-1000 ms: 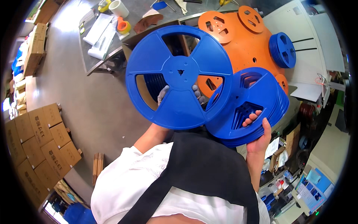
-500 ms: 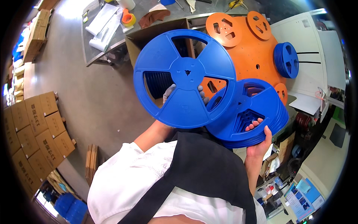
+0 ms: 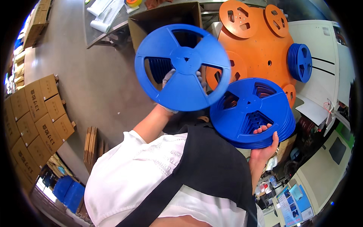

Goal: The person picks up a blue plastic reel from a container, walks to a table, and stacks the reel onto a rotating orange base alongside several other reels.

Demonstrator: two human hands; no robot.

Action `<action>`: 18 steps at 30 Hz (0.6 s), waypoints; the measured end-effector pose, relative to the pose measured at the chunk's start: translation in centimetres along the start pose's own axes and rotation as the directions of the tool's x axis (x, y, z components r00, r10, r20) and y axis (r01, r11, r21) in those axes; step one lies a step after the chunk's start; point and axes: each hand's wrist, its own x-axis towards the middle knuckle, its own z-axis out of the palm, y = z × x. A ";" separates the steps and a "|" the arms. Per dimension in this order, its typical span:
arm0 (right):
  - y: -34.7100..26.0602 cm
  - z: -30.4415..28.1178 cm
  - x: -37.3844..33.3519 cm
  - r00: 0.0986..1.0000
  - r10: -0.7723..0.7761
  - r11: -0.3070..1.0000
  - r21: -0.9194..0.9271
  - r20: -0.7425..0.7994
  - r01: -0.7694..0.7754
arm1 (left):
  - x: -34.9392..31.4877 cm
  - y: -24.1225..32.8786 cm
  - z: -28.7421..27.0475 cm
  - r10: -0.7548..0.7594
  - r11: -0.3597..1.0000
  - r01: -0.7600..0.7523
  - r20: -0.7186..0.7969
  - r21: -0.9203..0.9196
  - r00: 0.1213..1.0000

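Fingers (image 3: pixel 200 76) of the left hand (image 3: pixel 166 78), gloved in grey, grip a large blue reel (image 3: pixel 182 92) from its far side, while the bare right hand (image 3: pixel 264 150) clasps a reel stack (image 3: pixel 247 113), also blue, by its near rim. Both loads are held up in front of the body. Seen from above, the single reel overlaps a cardboard carton (image 3: pixel 166 14) at the near edge of the metal counter (image 3: pixel 117 31). Left of it, a broad stretch of grey floor (image 3: pixel 90 90) runs between the counter's near left corner and a pile of brown boxes (image 3: pixel 41 117). To the right, the stack is near a big orange plate (image 3: pixel 257 49). The reel and the stack overlap at their rims; whether they touch, I cannot tell. The reel is smooth plastic with three wide windows and a small notched hole in its round hub; further reels (image 3: pixel 160 68) show edge-on through its left window. The stack's rims fan out a little toward the right. The gloved fingers show at both sides of one spoke, the palm hidden behind it; the bare ones curl through a window over the rim, thumb outside.
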 end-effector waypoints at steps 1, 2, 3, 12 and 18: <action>0.1 -0.5 -0.1 1.000 0.001 1.000 0.010 -0.013 -0.001 | 0.9 0.8 -1.8 0.063 0.995 -0.064 0.006 0.072 0.998; 0.1 -0.6 -0.1 1.000 0.003 1.000 0.018 -0.022 -0.003 | 2.0 1.9 -3.7 0.130 0.981 -0.132 0.017 0.141 0.991; 0.2 -0.5 -0.2 0.998 -0.001 1.000 -0.011 -0.056 0.001 | 3.6 3.5 -5.7 0.148 0.983 -0.130 -0.139 0.130 0.979; 0.6 -1.2 -0.8 0.996 -0.007 1.000 -0.010 -0.089 0.006 | 15.9 13.6 -19.1 0.215 0.917 -0.041 -0.404 0.397 0.889; 0.9 -2.3 -1.7 0.994 -0.029 0.999 0.030 -0.102 0.032 | 20.0 14.3 -19.6 0.186 0.879 0.052 -0.440 0.475 0.878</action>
